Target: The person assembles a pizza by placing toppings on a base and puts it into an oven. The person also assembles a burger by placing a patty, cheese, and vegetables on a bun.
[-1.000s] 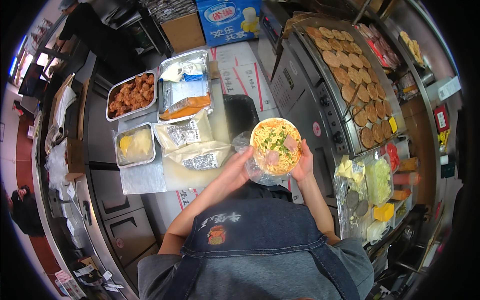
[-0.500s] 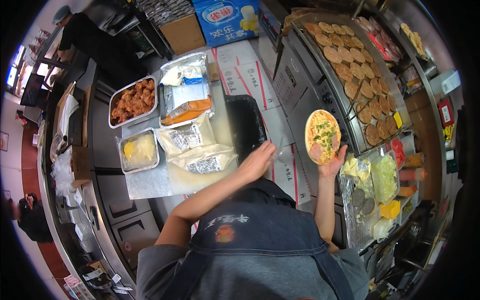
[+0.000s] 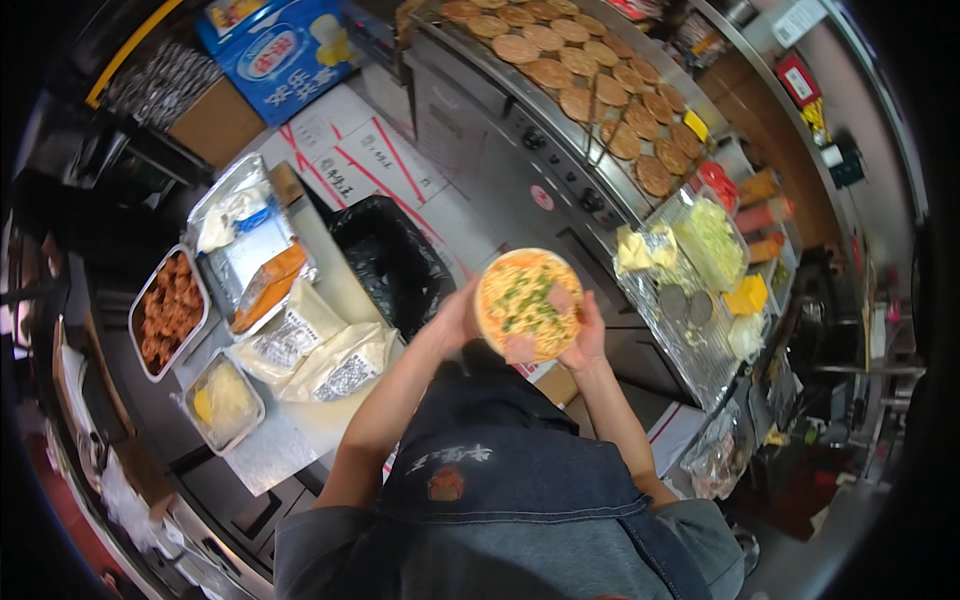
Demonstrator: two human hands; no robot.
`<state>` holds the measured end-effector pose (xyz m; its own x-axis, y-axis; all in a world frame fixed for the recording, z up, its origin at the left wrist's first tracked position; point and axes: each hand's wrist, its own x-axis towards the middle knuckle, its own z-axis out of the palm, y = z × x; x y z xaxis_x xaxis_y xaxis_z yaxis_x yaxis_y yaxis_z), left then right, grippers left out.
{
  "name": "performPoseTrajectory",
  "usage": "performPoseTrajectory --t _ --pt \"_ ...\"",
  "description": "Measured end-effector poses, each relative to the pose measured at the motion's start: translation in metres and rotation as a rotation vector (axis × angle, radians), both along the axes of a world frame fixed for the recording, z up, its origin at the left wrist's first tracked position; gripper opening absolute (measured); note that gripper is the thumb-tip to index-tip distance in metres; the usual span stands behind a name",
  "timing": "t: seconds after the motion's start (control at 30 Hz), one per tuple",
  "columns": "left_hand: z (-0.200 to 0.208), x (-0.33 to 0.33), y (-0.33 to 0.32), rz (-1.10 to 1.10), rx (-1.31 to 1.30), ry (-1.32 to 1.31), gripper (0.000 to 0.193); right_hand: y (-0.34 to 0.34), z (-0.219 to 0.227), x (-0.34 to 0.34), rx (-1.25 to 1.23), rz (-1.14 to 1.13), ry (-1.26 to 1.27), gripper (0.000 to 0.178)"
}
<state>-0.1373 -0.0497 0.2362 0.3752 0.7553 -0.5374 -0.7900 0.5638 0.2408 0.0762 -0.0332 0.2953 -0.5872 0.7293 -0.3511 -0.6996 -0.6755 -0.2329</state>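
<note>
The left hand (image 3: 458, 312) and right hand (image 3: 590, 335) are curled firmly around opposite sides of a bowl (image 3: 486, 336), held between them, its noodles (image 3: 507, 302) topped with green scallion and pink slices (image 3: 520, 347). Moments ago the right held it alone while the left gripped clear film; none shows now, leaving it steadied and uncovered. Beyond the bowl, a black-lined bin (image 3: 425, 255) stands left, browned patties (image 3: 579, 62) farther right.
</note>
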Motion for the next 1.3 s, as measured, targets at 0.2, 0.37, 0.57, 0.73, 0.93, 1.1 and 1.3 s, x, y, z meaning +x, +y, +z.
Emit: performPoseTrajectory --t 0.2,0.37,0.57,0.73,0.93,1.1,1.3 --pt "-0.001 0.035 -0.046 0.284 0.066 -0.474 0.042 -0.012 -0.025 0.012 0.196 0.317 -0.492 0.058" --pt "-0.011 0.029 -0.059 0.378 -0.023 -0.468 0.046 0.047 -0.007 0.025 0.629 0.521 -0.998 0.045" --pt "-0.021 0.033 -0.064 0.430 -0.090 -0.573 0.050 0.126 -0.140 0.073 1.253 1.124 -1.937 0.035" --pt "0.038 0.072 -0.038 0.356 0.292 -0.660 0.057 0.142 -0.316 0.171 1.500 1.806 -2.102 0.035" --pt "0.030 0.098 -0.061 0.081 0.331 0.797 0.056 0.147 -0.342 0.218 1.410 1.874 -2.111 0.035" --pt "0.033 0.106 -0.054 0.232 0.062 0.423 0.053 0.125 -0.336 0.209 1.283 1.785 -2.108 0.035" --pt "-0.015 0.114 -0.039 0.557 -0.235 -0.295 0.051 0.061 -0.308 0.098 1.147 1.419 -1.913 0.037"
